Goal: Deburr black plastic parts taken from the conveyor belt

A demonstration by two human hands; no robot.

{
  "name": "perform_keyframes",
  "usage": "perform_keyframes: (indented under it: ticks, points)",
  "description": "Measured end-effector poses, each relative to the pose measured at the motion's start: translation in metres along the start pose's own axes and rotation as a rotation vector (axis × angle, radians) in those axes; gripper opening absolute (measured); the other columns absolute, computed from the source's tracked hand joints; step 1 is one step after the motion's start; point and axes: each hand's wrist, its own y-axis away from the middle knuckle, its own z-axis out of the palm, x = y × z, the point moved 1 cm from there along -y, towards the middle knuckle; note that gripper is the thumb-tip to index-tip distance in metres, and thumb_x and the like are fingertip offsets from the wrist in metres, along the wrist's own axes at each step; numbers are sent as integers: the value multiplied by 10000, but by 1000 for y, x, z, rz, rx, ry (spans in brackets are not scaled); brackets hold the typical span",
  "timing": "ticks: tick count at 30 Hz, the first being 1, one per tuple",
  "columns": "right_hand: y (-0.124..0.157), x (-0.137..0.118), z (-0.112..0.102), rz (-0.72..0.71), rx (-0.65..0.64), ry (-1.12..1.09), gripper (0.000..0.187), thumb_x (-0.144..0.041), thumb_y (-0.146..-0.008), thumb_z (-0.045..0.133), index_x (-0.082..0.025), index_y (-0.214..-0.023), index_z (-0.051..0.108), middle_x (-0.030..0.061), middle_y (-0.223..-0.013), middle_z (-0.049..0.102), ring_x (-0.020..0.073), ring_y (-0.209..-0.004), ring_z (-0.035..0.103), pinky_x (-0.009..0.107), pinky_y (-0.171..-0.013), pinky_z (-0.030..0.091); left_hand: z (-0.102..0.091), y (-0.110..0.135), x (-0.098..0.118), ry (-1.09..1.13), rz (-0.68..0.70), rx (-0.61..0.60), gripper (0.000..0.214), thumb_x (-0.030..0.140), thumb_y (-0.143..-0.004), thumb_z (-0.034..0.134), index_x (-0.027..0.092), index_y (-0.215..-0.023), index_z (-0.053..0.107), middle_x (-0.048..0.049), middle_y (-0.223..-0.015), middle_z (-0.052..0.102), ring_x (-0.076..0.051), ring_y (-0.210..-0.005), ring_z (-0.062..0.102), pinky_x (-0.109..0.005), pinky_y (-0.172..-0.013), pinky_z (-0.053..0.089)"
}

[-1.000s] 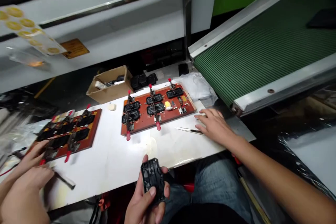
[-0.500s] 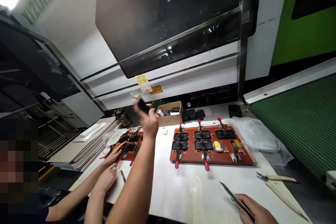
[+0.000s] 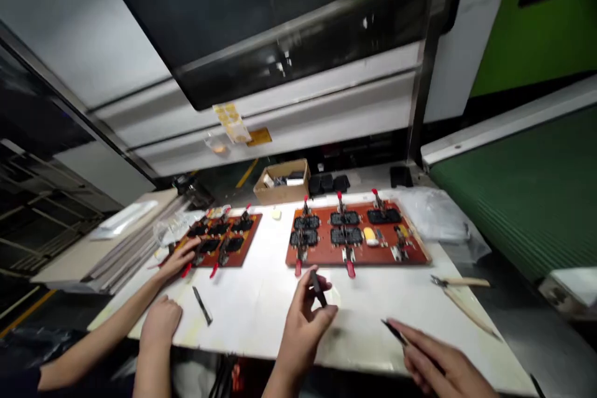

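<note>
My left hand (image 3: 303,317) is raised over the front of the white table (image 3: 261,305), fingers pinched on a small black plastic part (image 3: 318,288) held edge-on. My right hand (image 3: 438,364) rests low at the front right, fingers closed around a thin metal blade tool (image 3: 395,331) that points left. Just beyond both hands lies a red-brown fixture board (image 3: 357,237) with red-handled clamps and several black parts seated in it.
A co-worker's two hands (image 3: 175,261) (image 3: 161,322) work at a second fixture board (image 3: 219,239) on the left, a dark tool (image 3: 203,306) beside them. Cardboard box (image 3: 282,181) and black parts at the back. Green conveyor (image 3: 527,193) to the right. Wooden-handled tools (image 3: 461,283) lie at right.
My left hand has come down from high over the table's back to the front edge, still holding the black part. The camera has tilted and shifted; my right hand keeps the blade.
</note>
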Motion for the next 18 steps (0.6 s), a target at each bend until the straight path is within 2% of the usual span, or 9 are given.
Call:
perform_keyframes:
  ticks: [2, 3, 5, 8, 10, 14, 18]
  points:
    - [8, -24, -9, -71, -92, 66, 463, -463, -1079, 454, -361, -1514, 579, 50, -1028, 742, 218, -898, 729, 330, -839, 601, 14, 42, -14, -21, -73, -127, 581, 251, -864, 804, 317, -1398, 586, -110, -1475, 526, -322, -1385, 520, -425, -1073, 540]
    - [9, -35, -11, -134, -134, 97, 443, -410, -1091, 468, -362, -1521, 566, 57, -1101, 726, 211, -976, 714, 332, -891, 582, 18, 55, -16, -52, -101, -185, 559, 199, -869, 774, 320, -1387, 604, -103, -1501, 507, -329, -1409, 496, -445, -1119, 505]
    - [7, -52, -9, -265, -193, 143, 426, -303, -1100, 493, -374, -1515, 560, 50, -1122, 706, 186, -1009, 682, 314, -896, 554, 19, 68, -15, -128, -144, -254, 565, 122, -861, 720, 321, -1381, 624, -98, -1490, 518, -334, -1399, 504, -468, -1152, 466]
    - [6, -63, 1, -427, -210, 207, 461, -201, -1079, 549, -373, -1508, 554, 28, -1039, 701, 170, -926, 643, 304, -818, 530, 14, 67, -13, -182, -169, -292, 646, 44, -813, 666, 317, -1397, 630, -102, -1475, 544, -348, -1381, 526, -480, -1139, 471]
    - [8, -63, 7, -478, -194, 254, 483, -167, -1066, 574, -346, -1514, 546, 32, -1025, 696, 175, -900, 619, 310, -787, 516, 11, 64, -12, -201, -143, -318, 704, 12, -774, 651, 318, -1408, 624, -95, -1481, 544, -345, -1378, 535, -474, -1127, 486]
    - [13, -63, 8, -492, -160, 275, 477, -131, -1059, 577, -302, -1504, 556, 41, -1026, 688, 175, -896, 600, 308, -771, 504, 12, 59, -10, -251, -84, -370, 796, -26, -731, 618, 352, -1431, 591, -60, -1475, 542, -314, -1389, 537, -450, -1124, 502]
    - [16, -64, 4, -473, -122, 280, 457, -120, -1050, 593, -289, -1474, 587, 40, -1030, 691, 171, -909, 600, 302, -786, 506, 18, 59, -11, -272, -64, -401, 803, -34, -731, 601, 363, -1429, 583, -49, -1467, 543, -301, -1392, 541, -445, -1131, 506]
